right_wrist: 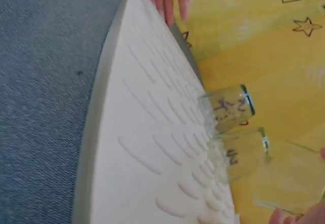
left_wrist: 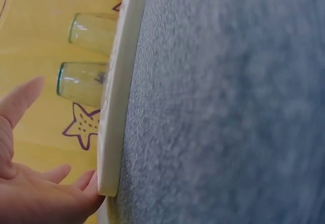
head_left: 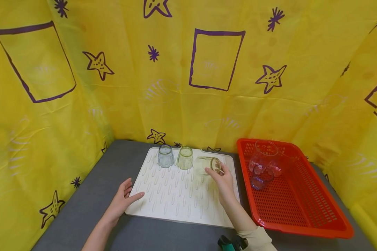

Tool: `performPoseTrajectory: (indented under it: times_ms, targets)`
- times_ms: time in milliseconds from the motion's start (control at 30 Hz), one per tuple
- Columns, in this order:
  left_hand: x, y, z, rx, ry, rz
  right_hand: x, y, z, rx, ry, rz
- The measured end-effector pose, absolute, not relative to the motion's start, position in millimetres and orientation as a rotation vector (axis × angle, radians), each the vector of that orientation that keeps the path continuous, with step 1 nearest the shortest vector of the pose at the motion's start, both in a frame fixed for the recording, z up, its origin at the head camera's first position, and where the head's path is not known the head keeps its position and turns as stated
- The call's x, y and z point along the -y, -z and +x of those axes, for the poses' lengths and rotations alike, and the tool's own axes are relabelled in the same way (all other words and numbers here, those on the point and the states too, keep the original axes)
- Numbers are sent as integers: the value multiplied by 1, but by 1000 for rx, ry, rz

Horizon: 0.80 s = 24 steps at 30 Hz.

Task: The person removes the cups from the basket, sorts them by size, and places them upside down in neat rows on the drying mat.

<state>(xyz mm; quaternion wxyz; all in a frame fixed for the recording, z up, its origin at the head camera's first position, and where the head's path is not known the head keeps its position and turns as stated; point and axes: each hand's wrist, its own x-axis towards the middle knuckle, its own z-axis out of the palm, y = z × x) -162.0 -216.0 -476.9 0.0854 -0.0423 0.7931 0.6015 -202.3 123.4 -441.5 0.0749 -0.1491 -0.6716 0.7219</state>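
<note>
My right hand (head_left: 224, 182) holds a pale yellow glass tumbler (head_left: 203, 165) lying on its side, thumb and fingers near its right end, above the right part of a white ridged mat (head_left: 172, 198). To its left, a yellow-green tumbler (head_left: 185, 158) and a bluish tumbler (head_left: 165, 157) stand side by side at the mat's back edge, narrower ends up. At the mat's left edge is my left hand (head_left: 120, 198), thumb spread from its loosely bent fingers. In the left wrist view, those fingers (left_wrist: 86, 186) meet the mat's rim; they grip no glass.
Right of the mat stands a red plastic basket (head_left: 325, 183). Inside it are large clear glassware (head_left: 264, 157) and a small violet-blue glass (head_left: 261, 177). A yellow patterned curtain (head_left: 176, 111) hangs behind the grey tabletop (head_left: 81, 209). A dark and green object (head_left: 228, 244) lies by the right sleeve.
</note>
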Motion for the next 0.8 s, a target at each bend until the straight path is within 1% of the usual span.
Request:
performPoseTrajectory:
  times_ms: [267, 533, 800]
  targets:
    - [216, 487, -163, -2352, -1792, -105, -121, 443, -224, 2064, -2077, -436]
    - [216, 490, -163, -2354, -1759, -126, -118, 449, -244, 2179, -1891, -461]
    - [214, 491, -164, -2412, -1692, -133, -115, 455, -255, 2266, -1739, -474]
